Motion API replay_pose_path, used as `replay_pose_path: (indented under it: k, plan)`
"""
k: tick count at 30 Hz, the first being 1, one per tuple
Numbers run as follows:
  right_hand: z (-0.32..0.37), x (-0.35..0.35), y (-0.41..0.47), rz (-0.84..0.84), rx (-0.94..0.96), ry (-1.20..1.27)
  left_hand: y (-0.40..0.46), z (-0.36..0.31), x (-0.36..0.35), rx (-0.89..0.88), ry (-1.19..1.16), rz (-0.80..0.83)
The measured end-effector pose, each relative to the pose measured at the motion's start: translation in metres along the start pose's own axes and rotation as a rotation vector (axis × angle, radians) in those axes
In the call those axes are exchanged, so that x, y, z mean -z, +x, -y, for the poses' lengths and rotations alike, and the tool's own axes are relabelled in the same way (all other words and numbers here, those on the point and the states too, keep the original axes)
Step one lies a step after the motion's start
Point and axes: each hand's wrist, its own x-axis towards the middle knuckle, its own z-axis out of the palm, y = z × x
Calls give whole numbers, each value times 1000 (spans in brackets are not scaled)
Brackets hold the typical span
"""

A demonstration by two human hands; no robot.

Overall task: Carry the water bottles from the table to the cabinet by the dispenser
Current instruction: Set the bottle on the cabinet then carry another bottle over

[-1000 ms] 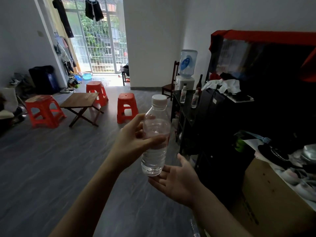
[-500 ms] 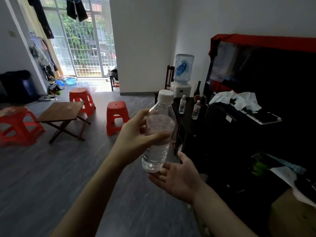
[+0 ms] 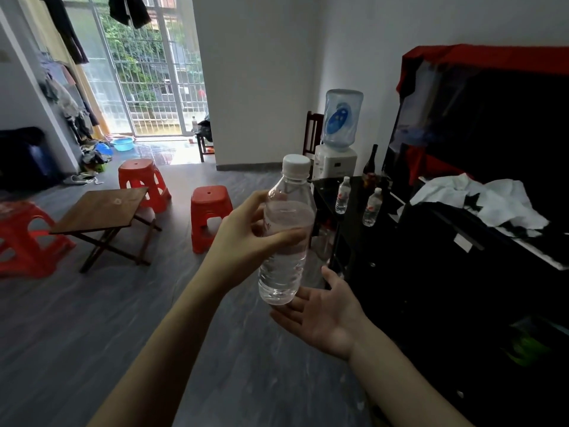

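A clear water bottle [image 3: 284,251] with a white cap is held upright in mid-air, my left hand [image 3: 246,238] wrapped around its middle. My right hand [image 3: 323,315] lies palm-up with fingers spread just under the bottle's base; whether it touches the base is unclear. Two small water bottles [image 3: 342,195] [image 3: 372,208] stand on the black cabinet [image 3: 354,192] beside the white water dispenser [image 3: 337,140]. The low wooden folding table [image 3: 101,211] stands at the left with nothing on its top.
Red plastic stools [image 3: 209,214] [image 3: 143,180] [image 3: 24,238] surround the table. A dark glass bottle [image 3: 370,164] stands on the cabinet. White cloth [image 3: 492,201] lies on the dark furniture at the right. Grey floor stretches ahead toward the cabinet.
The view has moved forward and turned right; the cabinet, dispenser and table look closer. Both hands keep the same hold and position around the bottle.
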Motion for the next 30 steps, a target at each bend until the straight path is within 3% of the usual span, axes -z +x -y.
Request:
replay_pose_path:
  k: [13,30]
  plan:
    - [155,-25,154,32,-2,-16,192,73,5,32,-17,-62]
    - [263,-99,366,27,-49,-28,382,205,92,50,53,-65]
